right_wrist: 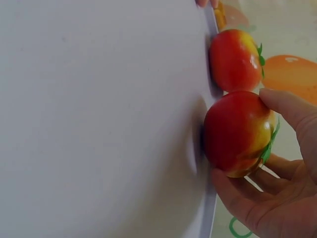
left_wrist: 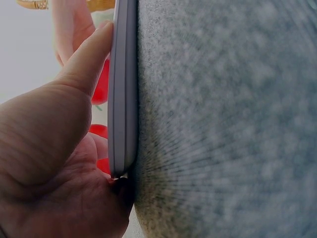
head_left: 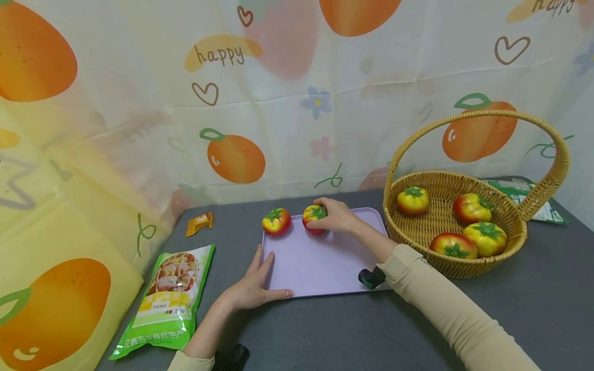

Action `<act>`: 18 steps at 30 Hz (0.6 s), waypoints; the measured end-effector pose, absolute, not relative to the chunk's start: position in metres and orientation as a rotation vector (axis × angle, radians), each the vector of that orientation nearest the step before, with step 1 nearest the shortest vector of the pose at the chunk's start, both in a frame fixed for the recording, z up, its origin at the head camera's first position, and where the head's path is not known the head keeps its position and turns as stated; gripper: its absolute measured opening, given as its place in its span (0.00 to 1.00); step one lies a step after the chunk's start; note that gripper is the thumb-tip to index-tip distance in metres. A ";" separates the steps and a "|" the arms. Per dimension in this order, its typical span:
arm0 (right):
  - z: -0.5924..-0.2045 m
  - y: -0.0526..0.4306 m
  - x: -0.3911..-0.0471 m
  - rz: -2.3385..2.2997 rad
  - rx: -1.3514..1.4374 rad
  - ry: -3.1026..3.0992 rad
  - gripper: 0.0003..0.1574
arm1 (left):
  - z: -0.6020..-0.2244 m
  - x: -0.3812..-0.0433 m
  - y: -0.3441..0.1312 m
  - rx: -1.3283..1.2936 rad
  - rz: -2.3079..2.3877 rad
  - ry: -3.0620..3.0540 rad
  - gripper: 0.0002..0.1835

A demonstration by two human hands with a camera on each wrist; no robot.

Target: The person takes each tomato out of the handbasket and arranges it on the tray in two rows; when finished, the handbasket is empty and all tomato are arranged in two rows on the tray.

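A lilac tray (head_left: 320, 263) lies on the dark tabletop. My left hand (head_left: 250, 286) rests at its near left corner, thumb along the front rim and fingers spread by the left side. With thumb and fingers, my right hand (head_left: 339, 215) holds a red-and-yellow tomato (right_wrist: 237, 134) at the tray's far edge. To its left, a second tomato (head_left: 277, 222) sits in the far left corner; the two are close together in the right wrist view. The left wrist view shows the left thumb (left_wrist: 86, 62) against the tray's rim (left_wrist: 123, 89).
Right of the tray stands a wicker basket (head_left: 431, 188) with a tall handle, holding several tomatoes. A green-and-white food bag (head_left: 169, 299) and a small orange packet (head_left: 200, 223) lie to the left. Behind the basket lies another green packet (head_left: 520, 193).
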State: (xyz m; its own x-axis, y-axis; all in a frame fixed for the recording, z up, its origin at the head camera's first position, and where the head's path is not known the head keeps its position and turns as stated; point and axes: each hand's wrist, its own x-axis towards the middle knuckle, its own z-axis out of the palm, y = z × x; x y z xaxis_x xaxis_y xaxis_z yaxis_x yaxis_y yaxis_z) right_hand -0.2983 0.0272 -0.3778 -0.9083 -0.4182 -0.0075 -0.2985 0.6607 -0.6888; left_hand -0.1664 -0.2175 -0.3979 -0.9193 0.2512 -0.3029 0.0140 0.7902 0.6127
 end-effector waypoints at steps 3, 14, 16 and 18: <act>-0.378 0.028 -0.298 -1.083 -0.597 2.707 0.43 | -0.398 -0.167 -0.217 0.196 0.893 2.605 0.59; -0.376 0.029 -0.296 -1.110 -0.588 2.676 0.44 | -0.400 -0.169 -0.219 0.197 0.885 2.609 0.59; -0.376 0.029 -0.296 -1.120 -0.594 2.674 0.44 | -0.400 -0.169 -0.219 0.198 0.886 2.609 0.59; -0.375 0.030 -0.296 -1.131 -0.599 2.672 0.44 | -0.400 -0.169 -0.219 0.199 0.887 2.607 0.59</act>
